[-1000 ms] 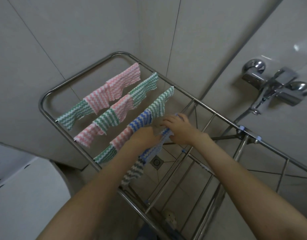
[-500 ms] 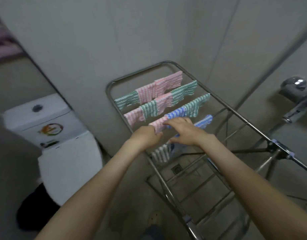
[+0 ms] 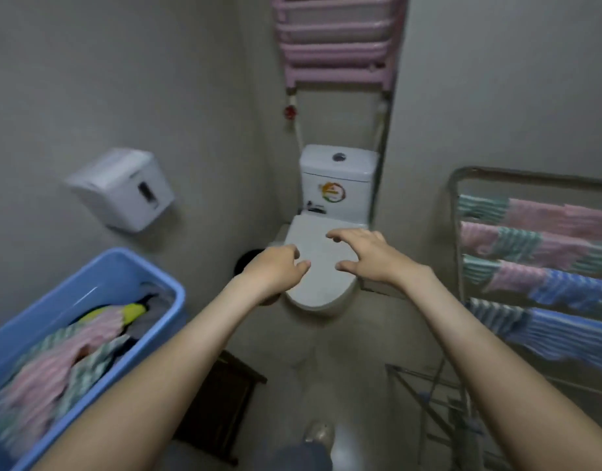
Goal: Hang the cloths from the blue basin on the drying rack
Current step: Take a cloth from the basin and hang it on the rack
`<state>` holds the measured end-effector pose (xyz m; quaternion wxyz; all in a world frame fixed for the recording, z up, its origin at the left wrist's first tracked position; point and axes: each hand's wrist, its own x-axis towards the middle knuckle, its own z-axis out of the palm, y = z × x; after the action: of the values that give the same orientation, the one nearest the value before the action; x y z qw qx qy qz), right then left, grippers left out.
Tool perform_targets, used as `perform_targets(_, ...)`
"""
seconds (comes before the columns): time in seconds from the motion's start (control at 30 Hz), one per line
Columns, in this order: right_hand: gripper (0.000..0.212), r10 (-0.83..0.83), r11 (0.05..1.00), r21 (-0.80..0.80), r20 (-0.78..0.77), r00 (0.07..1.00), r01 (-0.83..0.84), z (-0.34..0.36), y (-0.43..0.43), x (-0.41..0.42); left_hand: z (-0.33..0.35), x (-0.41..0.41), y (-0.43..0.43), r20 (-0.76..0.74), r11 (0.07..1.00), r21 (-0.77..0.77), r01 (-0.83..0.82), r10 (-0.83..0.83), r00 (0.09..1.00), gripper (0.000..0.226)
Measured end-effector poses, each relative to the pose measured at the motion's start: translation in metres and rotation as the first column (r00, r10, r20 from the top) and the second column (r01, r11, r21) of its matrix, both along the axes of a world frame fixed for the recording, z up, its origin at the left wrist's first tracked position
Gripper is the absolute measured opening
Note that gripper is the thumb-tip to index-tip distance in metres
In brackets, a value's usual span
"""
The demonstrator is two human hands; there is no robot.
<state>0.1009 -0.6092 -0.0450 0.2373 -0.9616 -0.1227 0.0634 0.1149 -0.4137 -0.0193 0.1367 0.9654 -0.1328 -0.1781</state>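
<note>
The drying rack (image 3: 455,232) and blue basin (image 3: 89,280) are cropped; the cloths (image 3: 38,375) blurred.

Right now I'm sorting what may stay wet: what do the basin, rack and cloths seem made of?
Basin: blue plastic, smooth, with light glinting on its inner wall. Rack: probably bare metal tube, thin and grey, though blurred. Cloths: soft striped fabric, sagging where they hang; fibre unclear.

The blue basin (image 3: 99,280) holds crumpled cloths (image 3: 55,362), striped pink and green; the drying rack (image 3: 454,212) bears draped cloths (image 3: 537,246) over four rails.
</note>
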Motion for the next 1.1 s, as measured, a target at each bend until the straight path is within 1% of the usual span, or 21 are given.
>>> perform_targets(0.1, 0.056, 0.19, 0.982, 0.011, 0.011, 0.982, -0.19, 0.012, 0.081, 0.019, 0.007, -0.014, 0.076, 0.053, 0.983, -0.001, -0.183, 0.183, 0.982, 0.043)
perform_targets(0.17, 0.056, 0.231, 0.972, 0.031, 0.013, 0.973, -0.231, 0.016, 0.106, 0.025, 0.011, -0.018, 0.094, 0.049, 0.973, 0.005, -0.232, 0.231, 0.972, 0.041)
perform_targets(0.2, 0.057, 0.305, 0.951, 0.041, 0.012, 0.952, -0.305, 0.02, 0.142, 0.029, 0.014, -0.027, 0.125, 0.052, 0.955, 0.009, -0.297, 0.296, 0.954, 0.04)
perform_targets(0.3, 0.057, 0.439, 0.896, 0.065, 0.006, 0.899, -0.438, 0.026, 0.213, 0.03, 0.018, -0.044, 0.185, 0.05, 0.912, 0.001, -0.411, 0.41, 0.911, 0.032)
perform_targets(0.37, 0.056, 0.521, 0.852, 0.081, -0.03, 0.853, -0.518, 0.023, 0.264, 0.028, 0.018, -0.06, 0.23, 0.046, 0.872, 0.002, -0.49, 0.489, 0.871, 0.028)
perform_targets(0.47, 0.05, 0.607, 0.794, 0.111, -0.137, 0.783, -0.597, 0.009, 0.321, 0.022, 0.014, -0.082, 0.284, 0.055, 0.809, 0.035, -0.587, 0.585, 0.809, 0.033)
perform_targets(0.53, 0.047, 0.598, 0.801, 0.137, -0.196, 0.777, -0.582, -0.004, 0.349, 0.018, 0.008, -0.093, 0.312, 0.039, 0.773, 0.036, -0.633, 0.632, 0.774, 0.035)
perform_targets(0.6, 0.049, 0.508, 0.861, 0.144, -0.228, 0.83, -0.488, -0.017, 0.372, 0.017, 0.003, -0.102, 0.334, 0.017, 0.736, 0.043, -0.676, 0.676, 0.737, 0.037)
perform_targets(0.67, 0.046, 0.401, 0.916, 0.107, -0.272, 0.875, -0.387, -0.029, 0.391, 0.023, -0.002, -0.106, 0.351, -0.004, 0.709, 0.056, -0.703, 0.704, 0.71, 0.039)
perform_targets(0.7, 0.04, 0.365, 0.931, 0.103, -0.316, 0.875, -0.351, -0.034, 0.396, 0.026, -0.003, -0.107, 0.356, -0.013, 0.702, 0.072, -0.708, 0.711, 0.703, 0.04)
perform_targets(0.77, 0.027, 0.328, 0.945, 0.152, -0.406, 0.853, -0.291, -0.041, 0.403, 0.029, -0.008, -0.107, 0.362, -0.035, 0.695, 0.106, -0.711, 0.717, 0.696, 0.042)
perform_targets(0.83, 0.032, 0.313, 0.947, 0.215, -0.434, 0.845, -0.24, -0.047, 0.407, 0.032, -0.014, -0.106, 0.367, -0.079, 0.693, 0.114, -0.712, 0.721, 0.689, 0.045)
perform_targets(0.93, 0.028, 0.31, 0.934, 0.307, -0.436, 0.845, -0.184, -0.052, 0.41, 0.036, -0.02, -0.103, 0.371, -0.109, 0.683, 0.096, -0.724, 0.73, 0.675, 0.044)
perform_targets(1.0, 0.028, 0.332, 0.913, 0.372, -0.443, 0.833, -0.167, -0.055, 0.409, 0.038, -0.024, -0.1, 0.372, -0.099, 0.674, 0.085, -0.734, 0.739, 0.666, 0.041)
perform_targets(1.03, 0.028, 0.344, 0.897, 0.412, -0.427, 0.836, -0.159, -0.056, 0.409, 0.039, -0.026, -0.099, 0.374, -0.087, 0.664, 0.078, -0.744, 0.748, 0.658, 0.041)
perform_targets(1.1, 0.022, 0.356, 0.846, 0.519, -0.372, 0.857, -0.126, -0.052, 0.409, 0.039, -0.029, -0.096, 0.377, -0.071, 0.635, 0.049, -0.771, 0.772, 0.632, 0.045)
